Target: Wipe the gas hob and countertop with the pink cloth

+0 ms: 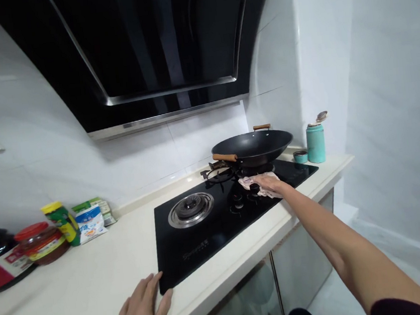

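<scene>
My right hand [270,183] presses a pale, crumpled cloth [272,192] onto the black glass gas stove [196,237], close to the control knobs [237,200]. Just behind that hand, a black wok [252,145] with wooden handles sits over the right burner. My left hand [142,309] rests on the white countertop with its fingers apart, its tips at the stove's front left corner. On the left side, the burner [191,207] has a shiny metal ring and no pan support on it. A black pan support [219,174] lies beside the wok.
A black range hood [167,46] slants over the stove. Left on the counter [94,272] stand a red-lidded jar [42,242], a green bottle with a yellow cap [61,222], seasoning packets [90,222] and a dark bottle [3,259]. At right are a teal flask [315,143] and its cup [300,157].
</scene>
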Demonstrator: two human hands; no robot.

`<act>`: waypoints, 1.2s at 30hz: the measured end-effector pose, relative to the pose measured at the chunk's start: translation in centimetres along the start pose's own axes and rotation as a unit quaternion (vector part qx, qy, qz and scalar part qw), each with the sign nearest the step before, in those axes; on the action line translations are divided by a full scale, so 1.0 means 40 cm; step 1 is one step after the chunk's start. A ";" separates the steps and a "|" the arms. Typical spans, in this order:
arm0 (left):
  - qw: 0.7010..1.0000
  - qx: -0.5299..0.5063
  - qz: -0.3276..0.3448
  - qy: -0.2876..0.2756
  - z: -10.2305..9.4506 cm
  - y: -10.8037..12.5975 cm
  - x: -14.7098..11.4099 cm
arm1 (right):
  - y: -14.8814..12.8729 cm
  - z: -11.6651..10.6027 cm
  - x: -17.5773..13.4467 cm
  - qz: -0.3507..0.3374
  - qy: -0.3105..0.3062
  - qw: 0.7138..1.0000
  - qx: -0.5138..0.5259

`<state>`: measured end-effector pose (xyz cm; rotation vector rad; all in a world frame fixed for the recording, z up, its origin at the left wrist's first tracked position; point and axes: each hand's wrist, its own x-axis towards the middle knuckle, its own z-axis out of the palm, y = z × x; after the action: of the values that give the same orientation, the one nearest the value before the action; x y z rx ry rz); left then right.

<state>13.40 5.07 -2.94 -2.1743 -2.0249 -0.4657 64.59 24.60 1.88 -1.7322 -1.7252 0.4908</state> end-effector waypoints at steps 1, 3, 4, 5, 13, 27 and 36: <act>1.000 -0.001 0.001 0.000 -0.004 0.005 -0.002 | 0.003 0.001 -0.018 -0.005 0.005 1.000 -0.026; 1.000 -0.003 0.006 0.000 -0.010 0.013 -0.006 | 0.006 0.003 -0.064 -0.019 0.020 0.996 -0.087; 1.000 -0.003 0.008 0.000 -0.011 0.016 -0.007 | 0.005 0.005 -0.091 -0.025 0.031 0.992 -0.116; 1.000 -0.002 0.010 0.000 -0.010 0.017 -0.008 | 0.002 0.008 -0.120 -0.028 0.043 0.988 -0.144; 1.000 0.011 0.020 0.011 0.002 0.024 -0.006 | -0.061 0.046 -0.330 -0.092 0.046 0.962 -0.252; 0.999 0.012 0.031 0.027 0.037 0.009 -0.008 | -0.147 0.126 -0.275 -0.123 -0.008 0.977 -0.174; 1.000 -0.015 0.003 0.006 -0.012 0.057 -0.032 | -0.141 0.153 -0.326 -0.122 -0.024 0.964 -0.237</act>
<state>15.53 3.52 -2.63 -2.1879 -2.0186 -0.5086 55.42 12.50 -1.08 -1.7895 -2.1852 0.0043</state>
